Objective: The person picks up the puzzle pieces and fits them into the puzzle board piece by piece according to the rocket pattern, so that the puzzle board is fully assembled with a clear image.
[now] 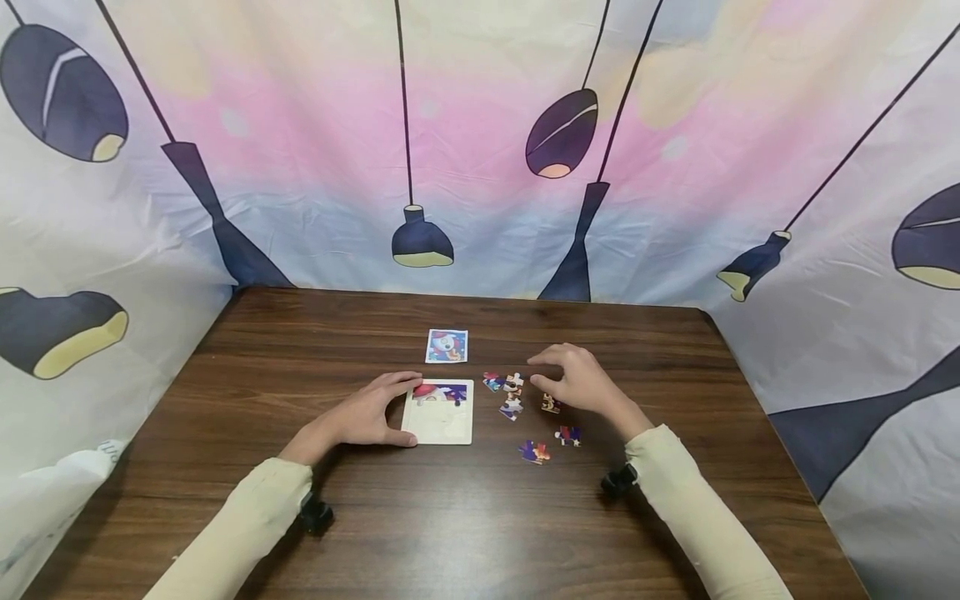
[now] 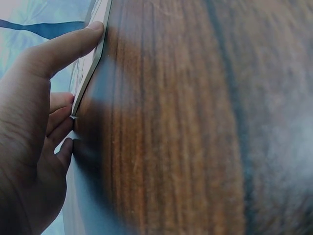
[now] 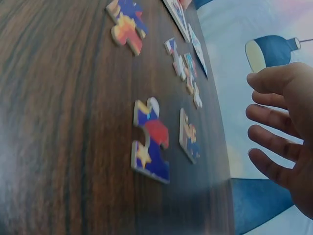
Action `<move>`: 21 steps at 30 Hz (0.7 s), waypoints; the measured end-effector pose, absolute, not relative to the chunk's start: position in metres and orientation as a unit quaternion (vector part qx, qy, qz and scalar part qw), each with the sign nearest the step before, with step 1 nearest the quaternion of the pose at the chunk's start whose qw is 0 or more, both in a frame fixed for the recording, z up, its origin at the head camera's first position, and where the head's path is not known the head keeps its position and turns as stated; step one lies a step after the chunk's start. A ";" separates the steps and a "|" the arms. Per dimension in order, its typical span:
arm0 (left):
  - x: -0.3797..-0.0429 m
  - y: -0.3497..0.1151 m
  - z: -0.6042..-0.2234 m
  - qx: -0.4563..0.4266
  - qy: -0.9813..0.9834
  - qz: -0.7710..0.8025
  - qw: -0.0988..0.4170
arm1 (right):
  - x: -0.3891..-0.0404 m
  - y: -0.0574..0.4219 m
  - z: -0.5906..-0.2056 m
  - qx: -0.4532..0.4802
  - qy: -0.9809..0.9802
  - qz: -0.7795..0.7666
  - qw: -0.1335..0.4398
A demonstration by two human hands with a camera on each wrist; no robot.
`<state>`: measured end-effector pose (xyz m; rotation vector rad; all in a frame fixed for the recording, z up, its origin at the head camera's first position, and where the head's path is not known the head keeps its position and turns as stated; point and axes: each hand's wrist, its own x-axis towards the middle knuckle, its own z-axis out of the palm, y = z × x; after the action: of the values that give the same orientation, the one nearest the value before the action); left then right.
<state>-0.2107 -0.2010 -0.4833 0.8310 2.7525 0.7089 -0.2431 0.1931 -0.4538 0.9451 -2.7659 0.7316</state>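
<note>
Puzzle tray (image 1: pixel 444 427): pale and shallow, flat on the table, a bit left of the pieces. Joined pieces (image 1: pixel 456 392), red and purple, fill a strip along its far edge; the nearer part is bare base. Left hand (image 1: pixel 369 414) holds the tray's left side, thumb at the near corner, fingers at the far one. Right hand (image 1: pixel 581 382) is above the table just past the loose pieces, fingers loosely bent and apart (right wrist view shows the gaps well).

Six loose puzzle pieces (image 1: pixel 512 407) right of the tray: three bunched near it, one by the right hand, two closer to the person. Picture card (image 1: pixel 447 346) lies just beyond the tray.

Surface: dark brown wood-grain table (image 1: pixel 442 533), glare at near centre. Room: fabric backdrop (image 1: pixel 315 117) on three sides, pink/blue/cream, printed hanging lamps (wrinkled in places).
</note>
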 end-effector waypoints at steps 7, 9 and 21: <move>-0.210 -0.202 -0.483 0.283 0.925 0.239 0.084 | -0.245 0.197 -0.460 0.306 -0.918 0.243 0.065; -0.210 -0.202 -0.483 0.285 0.925 0.239 0.082 | -0.245 0.197 -0.461 0.307 -0.917 0.244 0.066; -0.211 -0.203 -0.485 0.293 0.922 0.243 0.074 | -0.243 0.198 -0.465 0.304 -0.920 0.239 0.054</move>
<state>-0.2111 -0.2029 -0.4851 0.8806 2.7670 0.7303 -0.2431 0.1981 -0.4651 0.9242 -2.7966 0.7273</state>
